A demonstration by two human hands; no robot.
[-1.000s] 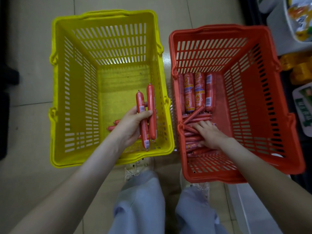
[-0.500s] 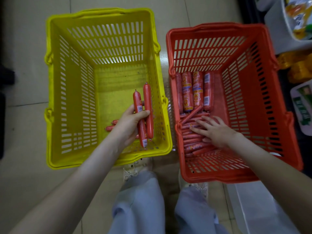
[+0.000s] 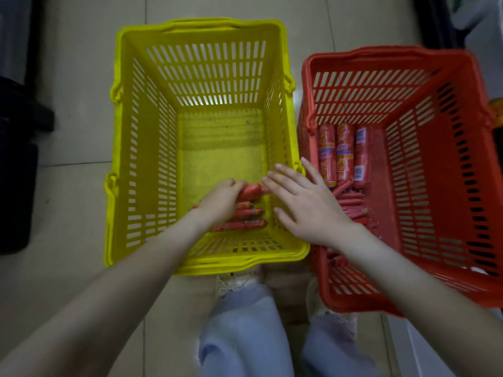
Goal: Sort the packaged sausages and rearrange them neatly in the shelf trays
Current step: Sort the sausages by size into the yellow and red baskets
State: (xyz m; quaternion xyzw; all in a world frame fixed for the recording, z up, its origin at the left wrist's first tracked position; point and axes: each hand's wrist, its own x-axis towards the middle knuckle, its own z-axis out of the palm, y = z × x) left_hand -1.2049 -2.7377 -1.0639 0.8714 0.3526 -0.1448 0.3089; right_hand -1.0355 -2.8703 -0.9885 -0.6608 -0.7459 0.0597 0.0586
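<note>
The left hand [image 3: 220,202] grips thin sausages [image 3: 251,190], laying them at the near edge of the yellow basket [image 3: 198,25]. The right hand [image 3: 304,205] hovers with fingers spread. Likely next: let go, then fetch more from the red basket [image 3: 381,51].

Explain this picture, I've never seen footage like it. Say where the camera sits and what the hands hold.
No machine: a person's bare hands, filmed downward by a head-worn camera. Two baskets stand on a tiled floor. The left hand grips a thin sausage low in the yellow basket, beside a few others. The right hand is open, fingers spread, over that basket's right rim. The red basket holds thick sausages side by side and a pile of thin ones.
</note>
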